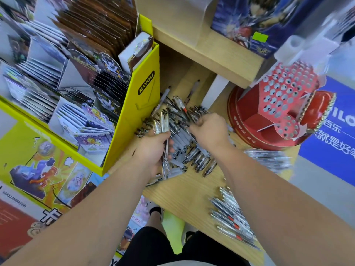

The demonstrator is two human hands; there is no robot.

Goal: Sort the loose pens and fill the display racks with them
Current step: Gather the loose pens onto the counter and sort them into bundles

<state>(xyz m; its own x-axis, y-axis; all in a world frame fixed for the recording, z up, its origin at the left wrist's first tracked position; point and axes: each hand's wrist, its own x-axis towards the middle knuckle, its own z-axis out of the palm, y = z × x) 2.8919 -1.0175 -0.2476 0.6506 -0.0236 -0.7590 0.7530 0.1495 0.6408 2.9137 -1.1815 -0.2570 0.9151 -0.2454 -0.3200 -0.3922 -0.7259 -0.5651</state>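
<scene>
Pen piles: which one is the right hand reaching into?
The big central pile beside the yellow box: the right hand is on it. The blurred pile by the red rack and the front pile lie away from it.

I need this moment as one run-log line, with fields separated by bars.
left hand: holds pen bundle | right hand: fingers in loose pen pile, grasp unclear | red rack: right of pile

The pens [162, 122] bunched in my left grip [153, 148] are clear, glossy plastic with matt grey sleeves. The desk [192, 191] under them shows pale wood grain, matt. The yellow box [142, 104] looks like smooth card. The red rack [284, 93] is punched card on a shiny base.
</scene>
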